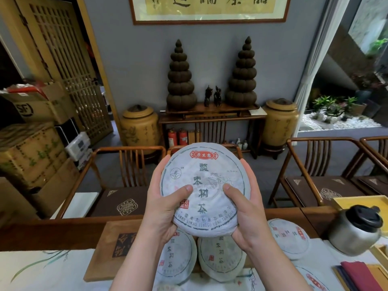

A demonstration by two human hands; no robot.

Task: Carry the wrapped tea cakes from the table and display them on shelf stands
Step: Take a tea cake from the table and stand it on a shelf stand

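Observation:
A round tea cake (204,175) in white paper with green characters and a red label is held up in front of me, face toward the camera. My left hand (162,204) grips its left edge, thumb on the front. My right hand (246,211) grips its right edge the same way. Below it, several more wrapped tea cakes lie on the table: one (177,259) under my left wrist, one (220,259) beside it, one (289,238) to the right and one (312,279) at the bottom edge. No shelf stand is visible.
A wooden board (109,248) lies left of the cakes on the white table runner (42,269). A metal kettle (354,229) stands at the right, with a yellow tray (361,201) behind it and coloured cloths (357,276) below. Wooden chairs (315,164) line the table's far side.

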